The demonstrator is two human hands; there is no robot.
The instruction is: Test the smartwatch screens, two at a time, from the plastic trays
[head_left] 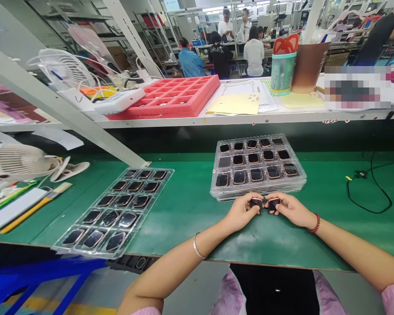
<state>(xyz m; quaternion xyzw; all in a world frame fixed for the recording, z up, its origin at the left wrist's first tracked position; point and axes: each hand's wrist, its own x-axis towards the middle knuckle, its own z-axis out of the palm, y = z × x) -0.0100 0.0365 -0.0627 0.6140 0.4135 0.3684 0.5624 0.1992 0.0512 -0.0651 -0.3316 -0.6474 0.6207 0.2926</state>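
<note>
Gripping a square watch case (256, 204) in each hand, the left hand (240, 213) and right hand (290, 209) nearly touch by a clear tray (249, 191).

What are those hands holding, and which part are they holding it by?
The left hand pinches a square watch case and the right hand a second square watch case, each by its edges.

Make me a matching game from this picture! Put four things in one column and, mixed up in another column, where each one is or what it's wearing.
Things:
1. Left hand
2. Right hand
3. Red foam tray
4. Stacked clear plastic trays

Places and details:
A. On the upper shelf
B. Wearing a red bead bracelet
C. On the green mat, just beyond the hands
D. Wearing a metal bangle

Right pairs: 1-D, 2-B, 3-A, 4-C
</note>
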